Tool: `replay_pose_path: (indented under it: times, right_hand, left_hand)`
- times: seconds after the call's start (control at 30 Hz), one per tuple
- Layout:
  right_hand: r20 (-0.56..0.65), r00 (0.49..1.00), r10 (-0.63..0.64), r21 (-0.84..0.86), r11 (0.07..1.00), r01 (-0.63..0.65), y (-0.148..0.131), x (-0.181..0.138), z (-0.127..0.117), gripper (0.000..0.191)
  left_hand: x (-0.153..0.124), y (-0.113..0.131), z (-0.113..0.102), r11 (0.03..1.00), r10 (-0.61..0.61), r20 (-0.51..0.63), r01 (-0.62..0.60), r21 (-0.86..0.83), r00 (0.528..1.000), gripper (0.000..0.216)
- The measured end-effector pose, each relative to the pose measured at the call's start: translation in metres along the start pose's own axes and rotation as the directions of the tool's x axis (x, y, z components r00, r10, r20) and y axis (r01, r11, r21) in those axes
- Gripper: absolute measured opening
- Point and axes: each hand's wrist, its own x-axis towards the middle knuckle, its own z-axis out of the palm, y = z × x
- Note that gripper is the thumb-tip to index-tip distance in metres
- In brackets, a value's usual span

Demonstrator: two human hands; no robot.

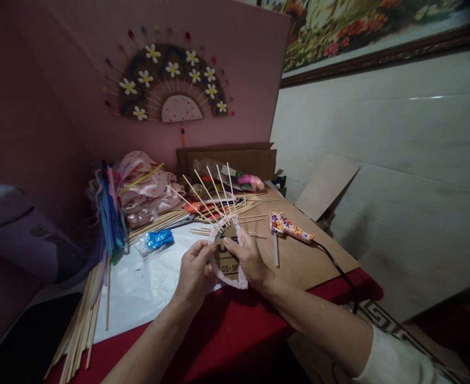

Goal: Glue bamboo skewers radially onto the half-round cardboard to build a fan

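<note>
Between my two hands is a cardboard piece with pink fabric folded round its border and printed digits on its bare brown middle. Several thin wooden sticks fan out from its far edge. My left hand pinches the left border, thumb on top. On the right border, my right hand grips with its thumb laid over the cardboard; its other fingers are mostly hidden beneath. A floral-patterned glue gun lies on the brown board to the right, a glue stick by its nozzle.
Loose wooden sticks overhang the table's left front. Behind are pink dotted fabric, coloured pipe cleaners, a blue packet and scissors. A black cord runs over the right edge. A flower-decorated fan hangs behind.
</note>
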Motion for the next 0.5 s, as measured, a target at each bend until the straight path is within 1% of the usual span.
replay_pose_path:
  times: [0.07, 0.13, 0.3, 0.5]
  right_hand:
    - [0.033, 0.999, 0.004, 0.054, 0.999, -0.006, -0.0019, -0.0003, 0.0016, 0.028]
    - [0.049, 0.999, 0.005, 0.074, 0.997, -0.008, -0.0029, -0.0002, 0.0020, 0.026]
    - [-0.018, 0.999, -0.035, -0.017, 0.999, 0.034, -0.0032, 0.0005, 0.0000, 0.029]
    - [-0.002, 0.999, -0.049, -0.011, 0.999, 0.049, -0.0053, -0.0026, 0.0007, 0.030]
  left_hand:
    - [0.0012, -0.0009, -0.0016, 1.000, 0.007, 0.004, -0.007, -0.003, 1.000, 0.022]
    - [0.0017, -0.0013, -0.0023, 1.000, 0.011, 0.013, -0.011, 0.007, 1.000, 0.021]
    - [-0.0007, 0.0007, 0.0001, 0.999, 0.017, 0.036, -0.018, 0.042, 0.999, 0.017]
    - [0.0008, 0.0007, -0.0011, 0.999, 0.034, 0.037, -0.035, 0.034, 0.999, 0.017]
